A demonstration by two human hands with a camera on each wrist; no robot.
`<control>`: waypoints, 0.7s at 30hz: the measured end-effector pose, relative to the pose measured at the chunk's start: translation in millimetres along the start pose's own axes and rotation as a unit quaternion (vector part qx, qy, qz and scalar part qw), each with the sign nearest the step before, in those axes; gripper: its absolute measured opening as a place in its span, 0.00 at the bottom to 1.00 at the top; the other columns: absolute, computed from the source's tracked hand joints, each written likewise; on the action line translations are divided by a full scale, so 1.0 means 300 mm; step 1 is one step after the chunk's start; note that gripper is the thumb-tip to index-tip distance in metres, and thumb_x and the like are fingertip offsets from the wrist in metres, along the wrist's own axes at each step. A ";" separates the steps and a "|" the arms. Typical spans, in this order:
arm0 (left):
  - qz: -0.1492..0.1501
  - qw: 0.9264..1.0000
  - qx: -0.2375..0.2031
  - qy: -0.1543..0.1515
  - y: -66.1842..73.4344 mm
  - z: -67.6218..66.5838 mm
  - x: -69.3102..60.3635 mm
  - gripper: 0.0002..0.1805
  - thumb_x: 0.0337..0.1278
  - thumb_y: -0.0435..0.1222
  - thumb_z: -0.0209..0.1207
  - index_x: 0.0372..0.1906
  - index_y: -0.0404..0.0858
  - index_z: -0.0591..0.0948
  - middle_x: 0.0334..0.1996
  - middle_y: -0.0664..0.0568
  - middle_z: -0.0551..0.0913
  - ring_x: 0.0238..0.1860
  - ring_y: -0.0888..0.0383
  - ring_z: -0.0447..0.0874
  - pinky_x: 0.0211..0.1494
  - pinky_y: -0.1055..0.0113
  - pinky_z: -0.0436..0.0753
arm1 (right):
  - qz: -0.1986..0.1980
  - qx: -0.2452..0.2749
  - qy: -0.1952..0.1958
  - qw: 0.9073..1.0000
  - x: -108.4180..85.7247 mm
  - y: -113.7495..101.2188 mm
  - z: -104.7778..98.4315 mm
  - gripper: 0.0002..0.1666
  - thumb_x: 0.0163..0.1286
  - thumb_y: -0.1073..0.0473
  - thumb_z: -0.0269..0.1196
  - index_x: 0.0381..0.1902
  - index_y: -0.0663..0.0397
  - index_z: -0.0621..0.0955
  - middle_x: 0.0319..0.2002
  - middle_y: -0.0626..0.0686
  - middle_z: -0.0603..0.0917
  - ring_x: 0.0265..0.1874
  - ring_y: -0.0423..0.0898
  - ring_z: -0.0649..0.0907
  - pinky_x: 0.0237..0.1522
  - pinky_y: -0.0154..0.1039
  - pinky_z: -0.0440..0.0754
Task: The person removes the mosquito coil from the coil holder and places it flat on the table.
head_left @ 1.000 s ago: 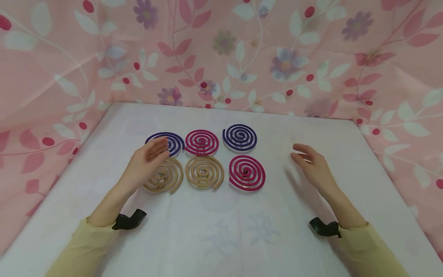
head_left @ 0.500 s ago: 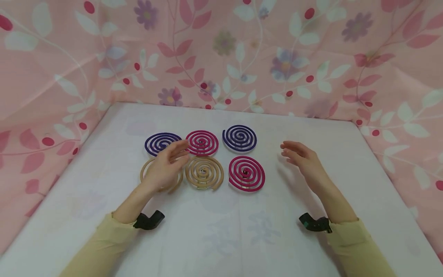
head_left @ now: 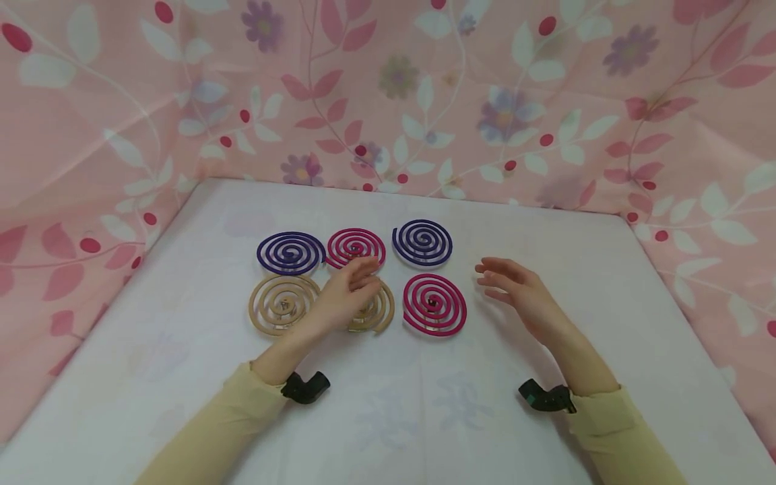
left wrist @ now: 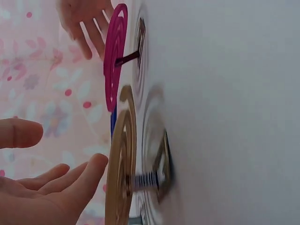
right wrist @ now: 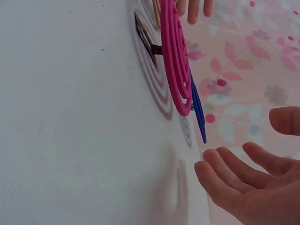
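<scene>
My left hand [head_left: 339, 300] hovers above the right-hand tan mosquito coil [head_left: 389, 313] and hides part of it. In the left wrist view, the fingers and thumb are apart with nothing held, and that tan coil [left wrist: 115, 187] stands raised on a metal stand [left wrist: 164, 168]. Just right of the front pink coil [head_left: 434, 304] is my right hand [head_left: 524, 293], held above the table with loosely bent, bare fingers. The right wrist view puts this pink coil [right wrist: 176, 61] beyond the fingertips, on its own small stand [right wrist: 145, 40].
Another tan coil [head_left: 283, 305] lies at the front left. Behind stand a purple coil [head_left: 291, 253], a pink coil [head_left: 355, 248] and a second purple coil [head_left: 422, 242]. A white cloth covers the table [head_left: 388, 404], and a pink floral curtain [head_left: 388, 87] surrounds it.
My left hand has moved rightward from the left-hand coils to above the right tan coil. My right hand has shifted left toward the front pink coil. The coils stay in place.
</scene>
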State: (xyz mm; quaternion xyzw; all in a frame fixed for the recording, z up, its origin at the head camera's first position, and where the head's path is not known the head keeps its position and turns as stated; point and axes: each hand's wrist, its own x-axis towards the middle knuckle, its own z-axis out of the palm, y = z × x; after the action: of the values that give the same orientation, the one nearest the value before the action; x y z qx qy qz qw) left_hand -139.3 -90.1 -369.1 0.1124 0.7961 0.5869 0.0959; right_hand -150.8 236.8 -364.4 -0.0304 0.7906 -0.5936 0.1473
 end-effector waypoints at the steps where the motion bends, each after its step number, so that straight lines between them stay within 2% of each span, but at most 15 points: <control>1: -0.005 1.000 0.005 0.000 0.004 0.015 0.006 0.28 0.70 0.33 0.55 0.71 0.29 0.66 0.69 0.35 0.71 0.66 0.42 0.75 0.69 0.51 0.74 | 0.002 0.003 -0.002 1.000 0.002 0.002 0.004 0.35 0.78 0.46 0.54 0.74 0.60 0.63 0.70 0.63 0.70 0.65 0.54 0.76 0.66 0.42 0.74; 4: -0.015 1.000 0.015 0.001 0.010 0.055 0.019 0.29 0.69 0.34 0.56 0.71 0.31 0.67 0.69 0.38 0.72 0.66 0.44 0.75 0.68 0.52 0.75 | 0.010 0.010 -0.009 1.000 0.010 0.011 0.015 0.34 0.78 0.47 0.54 0.73 0.61 0.64 0.70 0.63 0.70 0.64 0.53 0.77 0.67 0.44 0.74; 9: -0.023 1.000 -0.002 -0.005 0.016 0.095 0.019 0.29 0.68 0.32 0.55 0.71 0.30 0.66 0.70 0.37 0.71 0.68 0.42 0.73 0.70 0.51 0.73 | 0.018 0.024 -0.020 0.999 0.013 0.018 0.029 0.34 0.78 0.50 0.54 0.73 0.63 0.63 0.70 0.65 0.70 0.62 0.53 0.78 0.64 0.43 0.77; 14: -0.021 1.000 0.001 -0.013 0.011 0.114 0.015 0.29 0.68 0.32 0.55 0.71 0.30 0.67 0.70 0.37 0.71 0.68 0.43 0.73 0.69 0.50 0.73 | 0.020 0.021 -0.027 0.999 0.014 0.022 0.032 0.34 0.79 0.51 0.54 0.73 0.64 0.62 0.70 0.66 0.69 0.60 0.53 0.78 0.62 0.45 0.80; 21: -0.008 1.000 -0.018 -0.010 0.005 0.129 0.000 0.28 0.66 0.30 0.54 0.70 0.27 0.67 0.70 0.36 0.70 0.69 0.40 0.71 0.71 0.49 0.71 | 0.026 0.014 -0.037 0.999 0.025 0.044 0.051 0.33 0.78 0.51 0.54 0.72 0.65 0.64 0.68 0.67 0.70 0.59 0.55 0.78 0.59 0.48 0.82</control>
State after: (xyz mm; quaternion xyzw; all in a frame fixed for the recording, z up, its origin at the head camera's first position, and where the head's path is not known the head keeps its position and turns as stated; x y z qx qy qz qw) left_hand -128.2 -54.3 -379.0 0.1101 0.7854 0.5990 0.1106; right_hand -152.1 224.8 -382.1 -0.0297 0.7766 -0.5995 0.1917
